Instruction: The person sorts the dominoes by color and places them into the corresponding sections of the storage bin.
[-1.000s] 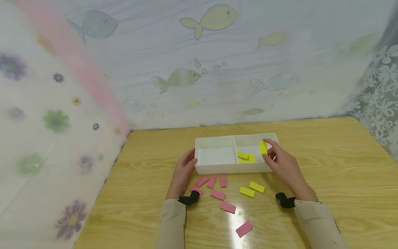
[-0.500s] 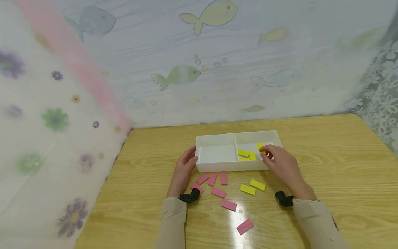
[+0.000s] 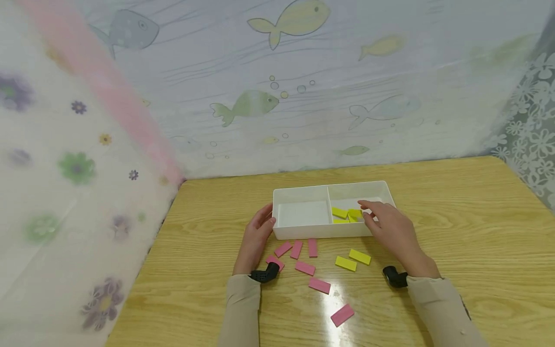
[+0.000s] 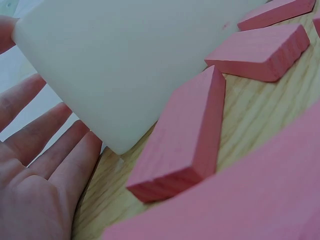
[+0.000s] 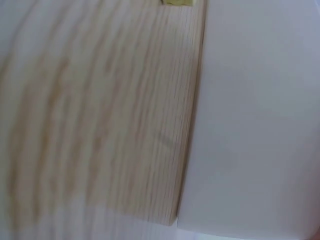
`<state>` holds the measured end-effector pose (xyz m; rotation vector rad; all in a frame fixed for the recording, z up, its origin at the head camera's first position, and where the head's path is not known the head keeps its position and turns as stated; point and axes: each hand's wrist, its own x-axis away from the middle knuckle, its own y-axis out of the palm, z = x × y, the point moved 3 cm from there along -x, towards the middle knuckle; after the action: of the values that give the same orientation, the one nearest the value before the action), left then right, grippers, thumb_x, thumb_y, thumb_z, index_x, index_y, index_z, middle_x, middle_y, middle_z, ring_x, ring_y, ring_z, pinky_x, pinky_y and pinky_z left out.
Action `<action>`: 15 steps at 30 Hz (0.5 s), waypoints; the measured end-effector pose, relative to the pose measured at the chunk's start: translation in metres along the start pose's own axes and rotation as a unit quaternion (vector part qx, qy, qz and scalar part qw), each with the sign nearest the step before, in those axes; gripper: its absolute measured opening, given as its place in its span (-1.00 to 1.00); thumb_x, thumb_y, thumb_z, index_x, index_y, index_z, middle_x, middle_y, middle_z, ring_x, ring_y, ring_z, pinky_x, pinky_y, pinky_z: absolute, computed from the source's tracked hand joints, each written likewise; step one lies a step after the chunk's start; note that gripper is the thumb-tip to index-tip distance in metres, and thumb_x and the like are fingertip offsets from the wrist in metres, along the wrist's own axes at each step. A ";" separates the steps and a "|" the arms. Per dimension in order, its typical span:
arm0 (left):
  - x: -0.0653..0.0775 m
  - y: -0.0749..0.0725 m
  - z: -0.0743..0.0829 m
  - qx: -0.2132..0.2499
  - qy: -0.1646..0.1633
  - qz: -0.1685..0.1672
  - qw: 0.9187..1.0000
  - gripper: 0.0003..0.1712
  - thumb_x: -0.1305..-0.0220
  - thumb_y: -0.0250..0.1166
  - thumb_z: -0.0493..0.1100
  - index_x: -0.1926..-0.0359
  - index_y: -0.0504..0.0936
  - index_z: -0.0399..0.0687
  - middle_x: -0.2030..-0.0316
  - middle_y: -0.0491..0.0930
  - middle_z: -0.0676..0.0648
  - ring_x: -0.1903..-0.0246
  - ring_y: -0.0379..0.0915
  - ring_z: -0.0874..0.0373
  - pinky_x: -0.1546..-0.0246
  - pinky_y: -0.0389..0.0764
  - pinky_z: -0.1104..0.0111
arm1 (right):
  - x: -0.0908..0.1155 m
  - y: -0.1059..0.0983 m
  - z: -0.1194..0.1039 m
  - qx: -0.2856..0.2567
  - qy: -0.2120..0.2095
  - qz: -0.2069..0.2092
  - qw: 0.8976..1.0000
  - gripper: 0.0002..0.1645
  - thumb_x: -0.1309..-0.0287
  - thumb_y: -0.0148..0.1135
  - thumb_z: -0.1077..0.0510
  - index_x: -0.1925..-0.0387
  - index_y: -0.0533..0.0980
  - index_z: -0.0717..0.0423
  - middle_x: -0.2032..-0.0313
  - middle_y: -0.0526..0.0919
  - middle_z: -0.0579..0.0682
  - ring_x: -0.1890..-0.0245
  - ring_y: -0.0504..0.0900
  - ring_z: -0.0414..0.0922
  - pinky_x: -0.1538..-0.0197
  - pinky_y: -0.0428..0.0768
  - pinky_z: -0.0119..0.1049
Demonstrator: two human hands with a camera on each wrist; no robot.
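A white two-compartment box [image 3: 303, 233] sits on the table. My left hand [image 3: 253, 243] rests against its left end; in the left wrist view the fingers [image 4: 37, 135] stretch out along the box wall [image 4: 110, 65]. Over the right compartment, my right hand [image 3: 394, 231] has thumb and index finger apart with nothing between them. Just left of those fingertips, several yellow blocks [image 3: 339, 212] lie in that compartment, one across another. The left compartment [image 3: 303, 214] holds nothing. In the right wrist view the box's front wall [image 5: 250, 125] shows, the fingers mostly out of frame.
Two yellow blocks [image 3: 346, 263] lie on the wooden table [image 3: 195, 289] in front of the box. Several pink blocks [image 3: 319, 285] are scattered there too, some close by the left wrist. A fish-patterned curtain [image 3: 243, 135] hangs behind the table.
My right hand has lowered a yellow block into the right compartment and let it go beside the others; its fingers have parted. The left hand stays at the box's end.
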<state>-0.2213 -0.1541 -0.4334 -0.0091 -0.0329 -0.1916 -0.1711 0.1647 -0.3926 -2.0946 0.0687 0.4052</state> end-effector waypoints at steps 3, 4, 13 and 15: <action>0.001 0.000 0.000 0.002 -0.005 0.002 1.000 -0.48 -0.26 0.10 -0.06 -0.25 0.28 0.08 -0.21 0.25 0.00 -0.19 0.15 0.16 -0.13 0.24 0.25 | 0.000 0.000 -0.001 0.001 -0.001 -0.001 1.000 -0.63 -0.20 0.01 0.08 -0.04 0.46 0.01 0.14 0.58 -0.05 0.27 0.54 -0.12 0.35 0.50 -0.17; 0.001 0.000 0.000 0.002 -0.007 0.004 1.000 -0.48 -0.26 0.10 -0.07 -0.24 0.28 0.09 -0.21 0.26 0.01 -0.19 0.16 0.17 -0.13 0.25 0.27 | 0.000 0.000 -0.001 0.002 -0.001 -0.001 1.000 -0.64 -0.20 0.01 0.08 -0.03 0.46 0.01 0.15 0.59 -0.05 0.27 0.53 -0.12 0.35 0.50 -0.17; 0.000 0.000 0.000 0.005 0.002 -0.001 1.000 -0.50 -0.28 0.07 -0.13 -0.25 0.27 0.04 -0.22 0.25 -0.02 -0.21 0.13 0.12 -0.14 0.23 0.24 | 0.001 0.001 0.000 0.007 -0.002 -0.006 1.000 -0.69 -0.20 0.04 0.08 0.05 0.51 0.02 0.20 0.60 -0.03 0.25 0.52 -0.09 0.28 0.50 -0.12; -0.001 0.001 0.000 0.005 0.002 -0.002 1.000 -0.50 -0.28 0.07 -0.13 -0.25 0.27 0.04 -0.22 0.25 -0.02 -0.21 0.13 0.12 -0.14 0.23 0.23 | 0.001 0.001 0.000 0.008 -0.003 -0.007 1.000 -0.70 -0.20 0.03 0.07 0.06 0.51 0.03 0.21 0.60 -0.03 0.24 0.52 -0.08 0.27 0.50 -0.11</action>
<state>-0.2219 -0.1533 -0.4337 0.0006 -0.0308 -0.1946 -0.1702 0.1648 -0.3936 -2.0766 0.0543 0.4020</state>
